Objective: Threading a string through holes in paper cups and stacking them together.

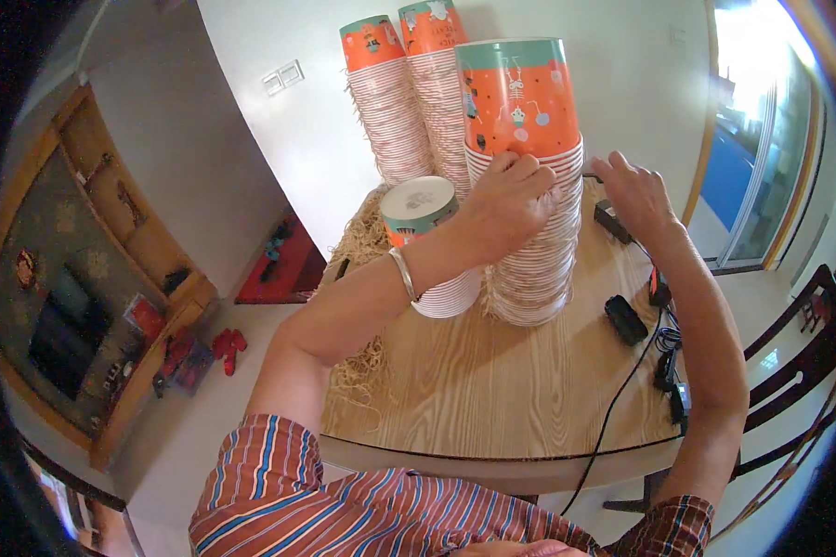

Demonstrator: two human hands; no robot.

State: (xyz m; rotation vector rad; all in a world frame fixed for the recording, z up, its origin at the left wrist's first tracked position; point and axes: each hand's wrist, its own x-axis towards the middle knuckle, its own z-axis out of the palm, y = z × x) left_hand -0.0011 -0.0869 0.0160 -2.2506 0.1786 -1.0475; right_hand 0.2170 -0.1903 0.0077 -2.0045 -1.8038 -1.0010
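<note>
A tall stack of nested, upturned paper buckets, orange with green bands and small cartoon figures, stands before me on the table. My left hand is closed against the front of this stack, just below the top bucket's rim. Whatever its bent fingers pinch is hidden. My right hand is beside the stack's right side, its fingers curled and drawn together; what they hold, if anything, is too small to make out. Behind my left wrist stands a shorter stack of buckets, partly covered by my forearm.
Two more tall bucket stacks lean near the wall, with pale straw-like strands along them. Loose strands lie on the wooden table. Black cables and a dark case lie at the right, and a dark chair stands beyond.
</note>
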